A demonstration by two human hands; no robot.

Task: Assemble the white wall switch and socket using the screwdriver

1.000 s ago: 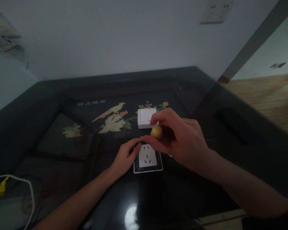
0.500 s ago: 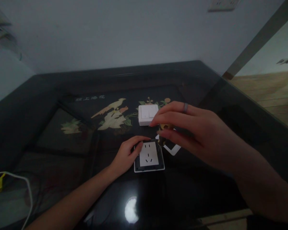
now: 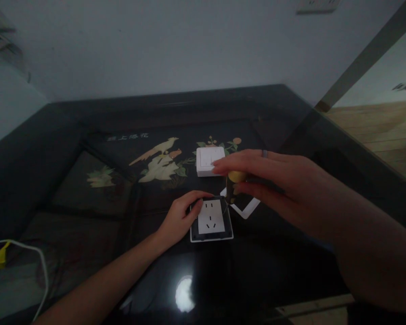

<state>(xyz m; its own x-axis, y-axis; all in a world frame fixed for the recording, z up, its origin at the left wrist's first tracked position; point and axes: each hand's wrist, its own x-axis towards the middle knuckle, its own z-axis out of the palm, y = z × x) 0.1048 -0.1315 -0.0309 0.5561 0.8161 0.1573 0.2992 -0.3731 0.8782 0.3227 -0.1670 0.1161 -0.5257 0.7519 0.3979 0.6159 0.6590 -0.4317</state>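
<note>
A wall socket [image 3: 211,217] with a white face and dark surround lies flat on the black table. My left hand [image 3: 184,211] grips its left edge, the thumb on the front and the fingers along the far side. My right hand [image 3: 257,174] holds a screwdriver [image 3: 230,189] with a yellow and black handle between thumb and fingers. The screwdriver points down at the socket's upper right edge; whether its tip sits in a screw cannot be made out. Partly beneath my right hand lies a white cover frame [image 3: 246,211].
Behind the socket stands a white switch box [image 3: 205,162]. The glossy table [image 3: 162,110] carries a bird and flower design and meets the wall at the back. A white cable [image 3: 40,257] with a yellow tag [image 3: 2,257] runs at the left front.
My right hand's fingers have shifted and straightened around the screwdriver handle. The cover frame shows slightly farther right, while my left hand stays on the socket.
</note>
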